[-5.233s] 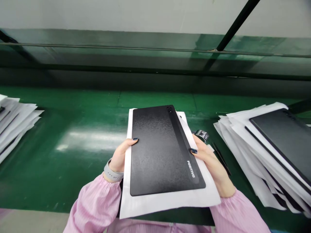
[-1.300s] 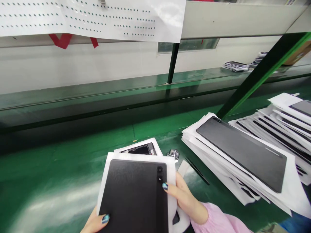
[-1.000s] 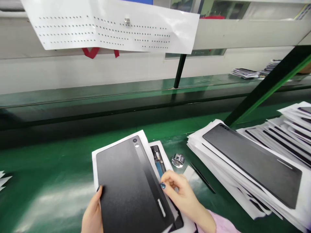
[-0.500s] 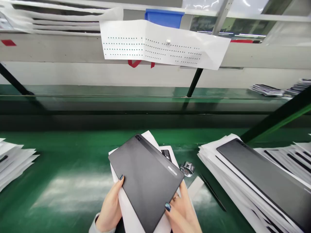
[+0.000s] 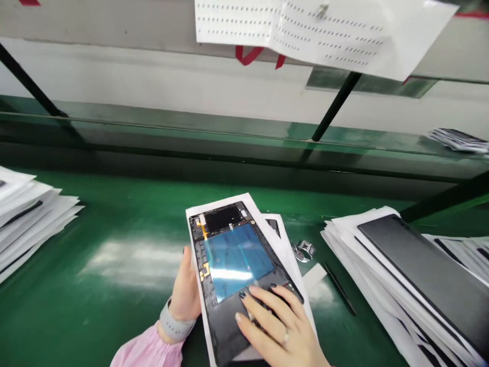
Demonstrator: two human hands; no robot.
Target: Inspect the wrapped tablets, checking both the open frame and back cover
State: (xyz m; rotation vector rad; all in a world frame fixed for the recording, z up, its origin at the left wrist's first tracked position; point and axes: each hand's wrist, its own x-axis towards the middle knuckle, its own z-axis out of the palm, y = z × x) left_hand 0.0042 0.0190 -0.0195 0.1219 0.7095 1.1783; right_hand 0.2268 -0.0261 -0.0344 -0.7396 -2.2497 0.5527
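The opened tablet [image 5: 202, 250] lies directly under the right hand [image 5: 292, 331] and just to the right of the left hand [image 5: 187, 295]. Its long axis runs away from the person, the far end leaning a little left. The right hand is nearer to its middle: those fingers [image 5: 264, 314] are spread loosely over the near half, gripping nothing that shows. The left thumb stands beside the left edge, while the other left fingers are hidden, so I cannot tell how tightly they close. Just beyond the right fingertips is the blue panel [image 5: 240, 260], uncovered.

A white sheet [image 5: 280, 250] backs the tablet. Past its right edge, ahead of the right fingers, another tablet [image 5: 274, 226] peeks out. To the right of the right fingers lie a shiny metal piece [image 5: 305, 250], a white card [image 5: 314, 275] and a thin black stick [image 5: 339, 289], then a tall paper stack [image 5: 346, 252] topped by a dark cover [image 5: 416, 270]. Well left of the left fingers sits another paper stack [image 5: 46, 224] on the green table [image 5: 126, 300]. The right hand itself blocks the tablet's near part.
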